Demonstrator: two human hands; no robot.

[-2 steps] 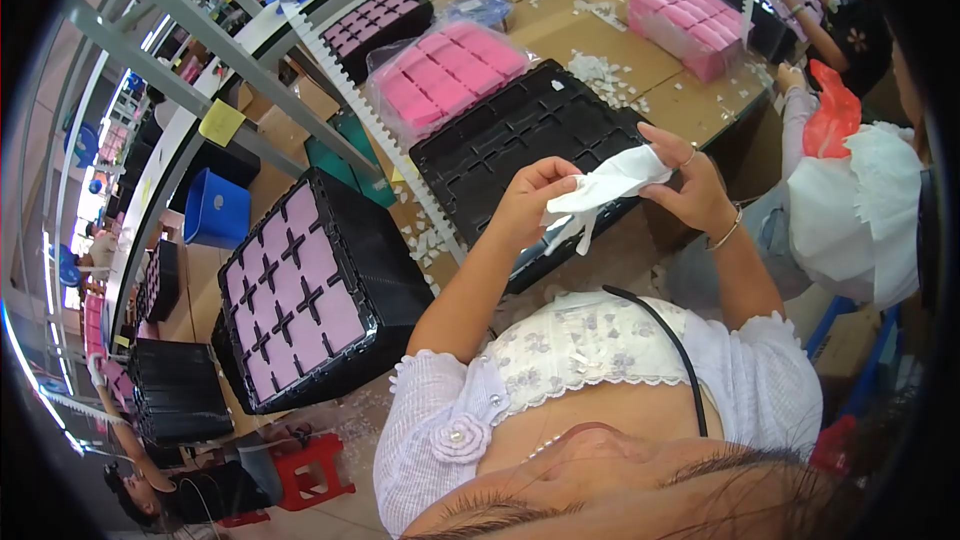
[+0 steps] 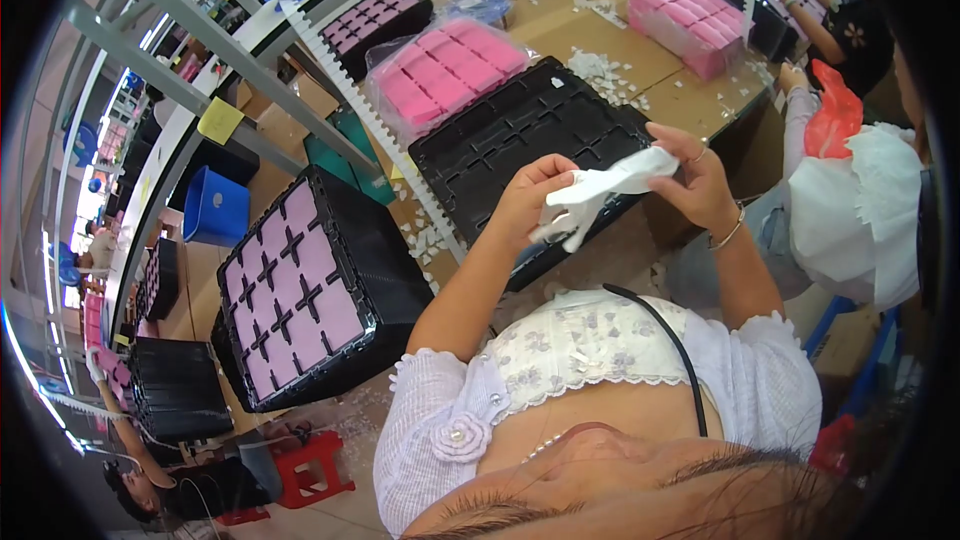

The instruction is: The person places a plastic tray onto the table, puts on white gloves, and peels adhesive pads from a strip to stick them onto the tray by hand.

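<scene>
A thin white glove (image 2: pixel 607 187) is stretched between my two bare hands, its loose fingers hanging down toward my body. My left hand (image 2: pixel 532 202) pinches one side of it between thumb and fingertips. At the other end, my right hand (image 2: pixel 693 178) grips the glove's edge between thumb and fingers. Both hands are above the near edge of a black moulded tray (image 2: pixel 490 162) on the table. Beyond that tray lies a block of bright pink foam pieces (image 2: pixel 450 70) in clear plastic.
On my left stands a stack of black trays with lilac foam (image 2: pixel 290 290), near a blue bin (image 2: pixel 217 208). White scraps (image 2: pixel 598 70) litter the cardboard-covered table (image 2: pixel 560 25). More wrapped pink foam (image 2: pixel 688 20) sits at the far right, beside co-workers. A grey metal frame (image 2: pixel 270 80) rises on the left.
The glove has shifted slightly between my hands, and its hanging fingers have spread a little. My right fingers have closed in somewhat. The trays and foam have not moved.
</scene>
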